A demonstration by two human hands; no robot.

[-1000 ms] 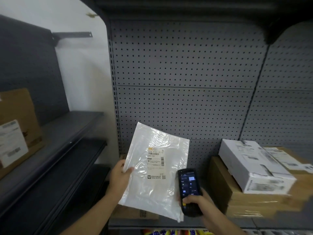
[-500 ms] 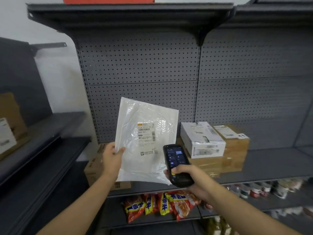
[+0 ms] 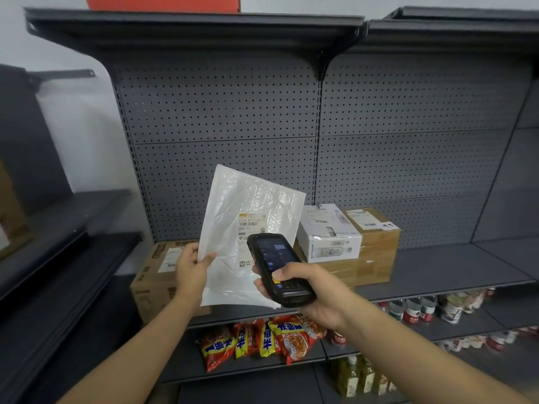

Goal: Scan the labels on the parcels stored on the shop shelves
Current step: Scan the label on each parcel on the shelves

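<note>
My left hand [image 3: 191, 265] pinches the left edge of a flat white plastic mailer [image 3: 245, 211] and holds it upright in front of the shelf. Its printed label [image 3: 251, 223] faces me. My right hand [image 3: 306, 290] grips a black handheld scanner [image 3: 275, 266], whose top end overlaps the lower part of the label. On the grey shelf [image 3: 437, 266] behind stand a white box [image 3: 328, 233] stacked on brown cartons [image 3: 374, 246], all labelled. Another brown carton [image 3: 154, 275] sits behind my left hand.
Grey pegboard backs the shelving. The lower shelf holds red and yellow snack bags [image 3: 262, 341], jars [image 3: 420, 309] to the right, and bottles [image 3: 354, 379] below. A second dark shelf unit [image 3: 58, 246] runs along the left with a carton [image 3: 11, 223] at its edge.
The view has pulled back and risen, showing more shelving. The scanner has moved up and left over the mailer's label, while my left hand keeps the mailer upright.
</note>
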